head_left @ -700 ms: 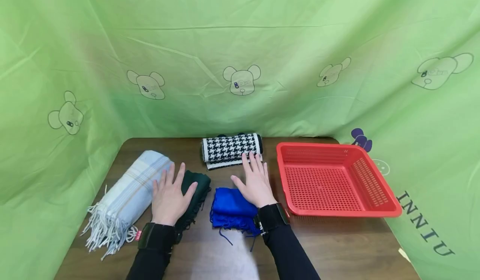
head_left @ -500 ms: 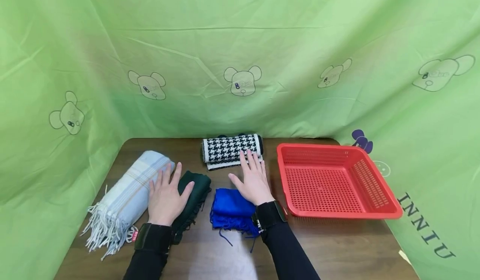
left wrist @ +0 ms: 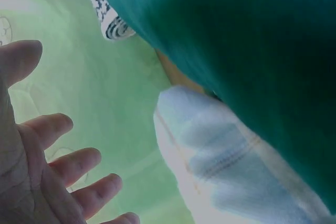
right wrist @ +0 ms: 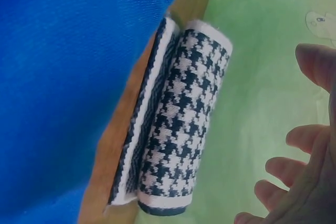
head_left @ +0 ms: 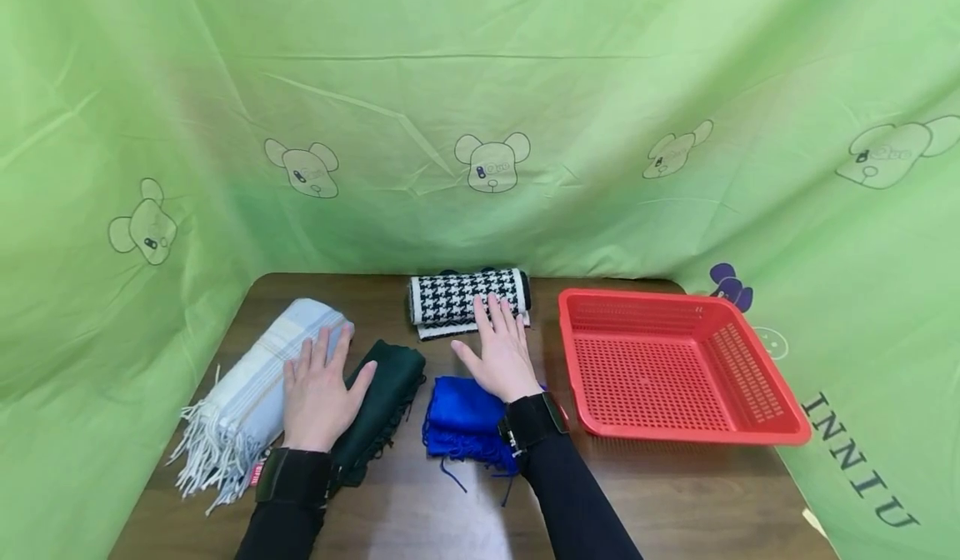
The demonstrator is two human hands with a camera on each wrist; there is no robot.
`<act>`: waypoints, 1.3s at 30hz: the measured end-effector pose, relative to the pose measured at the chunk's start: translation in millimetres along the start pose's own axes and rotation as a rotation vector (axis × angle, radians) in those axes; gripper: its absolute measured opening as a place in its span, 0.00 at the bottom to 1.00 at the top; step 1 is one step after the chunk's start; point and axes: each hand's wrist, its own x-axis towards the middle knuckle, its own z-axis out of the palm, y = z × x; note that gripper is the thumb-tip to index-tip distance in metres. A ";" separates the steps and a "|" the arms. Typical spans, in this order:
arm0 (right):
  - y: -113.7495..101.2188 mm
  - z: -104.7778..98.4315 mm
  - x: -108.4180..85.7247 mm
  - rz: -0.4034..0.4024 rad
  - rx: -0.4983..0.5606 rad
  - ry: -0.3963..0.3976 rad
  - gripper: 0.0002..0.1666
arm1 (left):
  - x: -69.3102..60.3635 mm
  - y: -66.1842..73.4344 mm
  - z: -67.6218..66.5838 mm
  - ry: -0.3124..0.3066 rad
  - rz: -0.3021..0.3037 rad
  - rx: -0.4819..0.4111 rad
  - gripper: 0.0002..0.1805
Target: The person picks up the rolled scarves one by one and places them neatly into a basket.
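Fingers spread and holding nothing, my left hand is over the gap between a light blue plaid scarf with white fringe and a folded dark green scarf. The left wrist view shows its fingers apart from the green scarf and the plaid scarf. My right hand, also spread and holding nothing, is above a folded blue scarf. In the head view its fingertips overlap a rolled black-and-white houndstooth scarf; the right wrist view shows them apart from that roll.
A red plastic basket with a perforated bottom stands on the right of the brown wooden table. Green printed cloth hangs behind the table and along both sides.
My left hand has moved to the left, toward the plaid scarf, showing more of the green one. The right hand has shifted slightly left and away from me. The scarves keep their places.
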 end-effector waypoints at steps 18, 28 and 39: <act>-10.9 2.5 16.1 -0.024 0.027 -0.022 0.48 | -11.6 -27.8 -12.2 0.113 -0.016 -0.023 0.42; -16.8 6.8 25.3 -0.039 0.031 -0.043 0.48 | -17.5 -35.8 -19.4 0.132 -0.043 -0.013 0.43; -26.8 9.1 30.4 -0.051 0.050 -0.060 0.48 | -24.7 -44.7 -24.6 0.121 -0.080 -0.013 0.43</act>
